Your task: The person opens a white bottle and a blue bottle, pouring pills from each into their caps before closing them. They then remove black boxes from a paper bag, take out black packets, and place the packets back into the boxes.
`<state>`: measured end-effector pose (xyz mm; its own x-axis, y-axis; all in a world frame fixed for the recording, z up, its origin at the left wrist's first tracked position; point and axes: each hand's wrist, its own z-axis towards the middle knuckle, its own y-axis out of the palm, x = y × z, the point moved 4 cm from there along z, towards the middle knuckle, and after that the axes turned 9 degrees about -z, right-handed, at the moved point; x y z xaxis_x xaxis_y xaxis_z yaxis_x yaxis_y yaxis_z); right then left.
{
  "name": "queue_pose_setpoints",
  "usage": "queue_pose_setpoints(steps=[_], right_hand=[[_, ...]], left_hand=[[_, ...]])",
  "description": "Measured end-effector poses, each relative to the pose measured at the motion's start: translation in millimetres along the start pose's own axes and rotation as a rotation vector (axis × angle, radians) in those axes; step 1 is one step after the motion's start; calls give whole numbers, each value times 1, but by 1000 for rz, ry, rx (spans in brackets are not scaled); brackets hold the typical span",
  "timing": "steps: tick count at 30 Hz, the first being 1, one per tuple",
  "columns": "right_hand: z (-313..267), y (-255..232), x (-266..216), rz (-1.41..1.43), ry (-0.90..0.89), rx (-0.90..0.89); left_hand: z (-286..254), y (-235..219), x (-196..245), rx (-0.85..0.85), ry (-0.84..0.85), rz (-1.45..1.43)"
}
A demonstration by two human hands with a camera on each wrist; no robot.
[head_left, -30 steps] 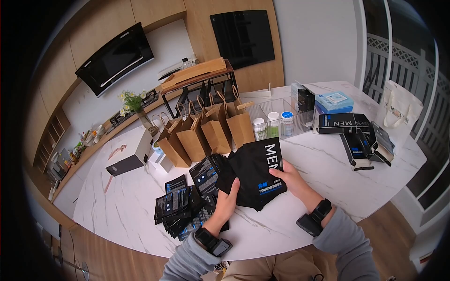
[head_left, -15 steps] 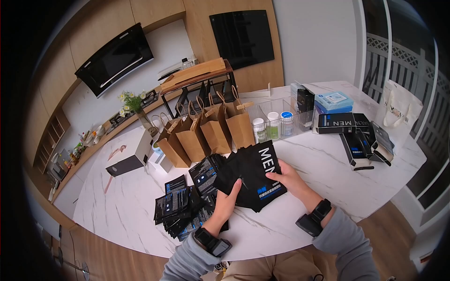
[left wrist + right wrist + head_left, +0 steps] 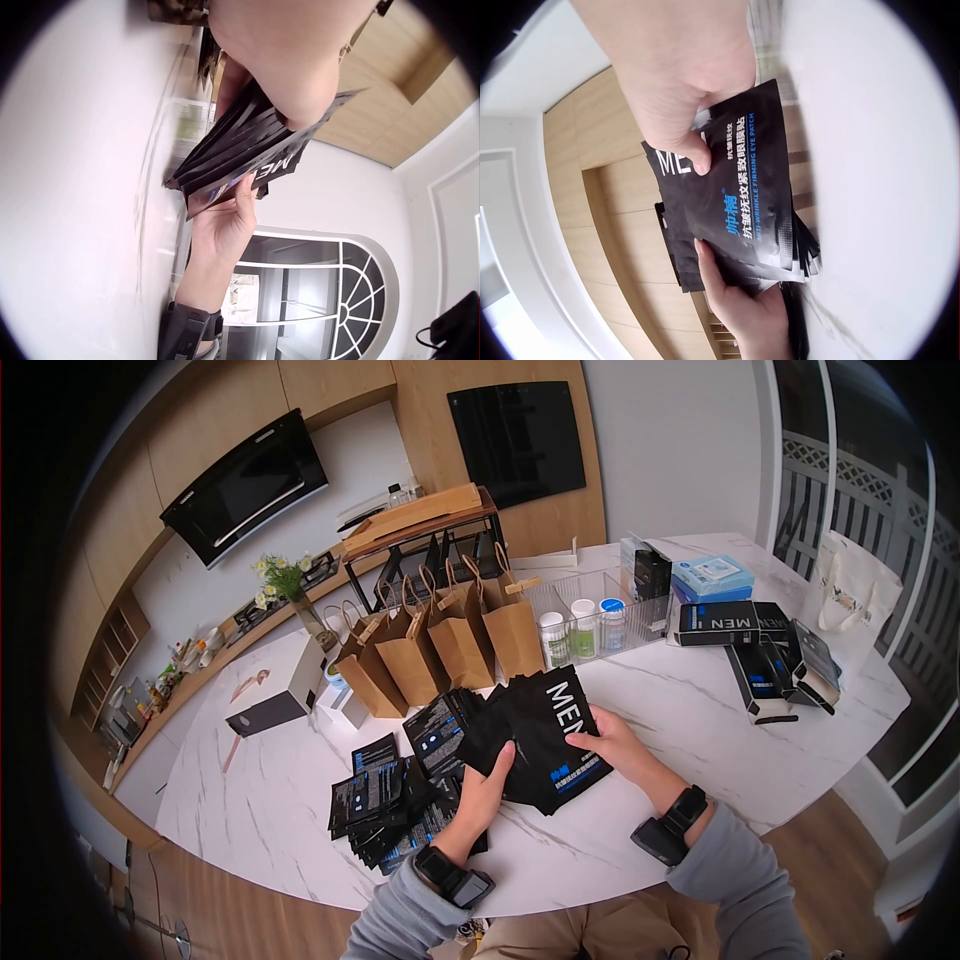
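Note:
A fanned stack of black sachets (image 3: 545, 745) with white "MEN" lettering is held above the table by both hands. My left hand (image 3: 486, 792) grips its left side, thumb on top. At the right edge my right hand (image 3: 625, 748) pinches the stack, thumb over the lettering. The left wrist view shows several layers in the stack (image 3: 240, 146). Blue and white print faces up on the top sachet (image 3: 735, 187) in the right wrist view. Left of the held stack, a loose pile of black sachets (image 3: 375, 800) lies on the marble table (image 3: 570, 860).
Brown paper bags (image 3: 460, 635) stand behind the sachets. A clear divided bin (image 3: 640, 622) holds white-and-green bottles. Black boxes (image 3: 715, 623) lie at the right, near blue packs (image 3: 712, 575) and a white bag (image 3: 850, 595). A white and grey box (image 3: 275, 695) sits at the left.
The held stack has tilted and shifted slightly downward, with its lettering at more of a slant. My right hand has moved slightly left along its edge. My left hand has barely moved.

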<state>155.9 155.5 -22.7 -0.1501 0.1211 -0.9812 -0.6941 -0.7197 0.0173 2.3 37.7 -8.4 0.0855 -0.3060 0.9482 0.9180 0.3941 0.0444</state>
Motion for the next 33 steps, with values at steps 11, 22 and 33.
queue_pose_setpoints(steps=[11, 22, 33], right_hand=[[0, 0, -2, -22, -17, 20], [-2, -1, -5, -10, -25, 26], [0, -28, 2, 380, -41, 371]], left_hand=[[-1, 1, 0, -2, -28, -14], [-1, 3, 0, 21, 2, -56], [5, 0, 2, -109, 30, 124]])
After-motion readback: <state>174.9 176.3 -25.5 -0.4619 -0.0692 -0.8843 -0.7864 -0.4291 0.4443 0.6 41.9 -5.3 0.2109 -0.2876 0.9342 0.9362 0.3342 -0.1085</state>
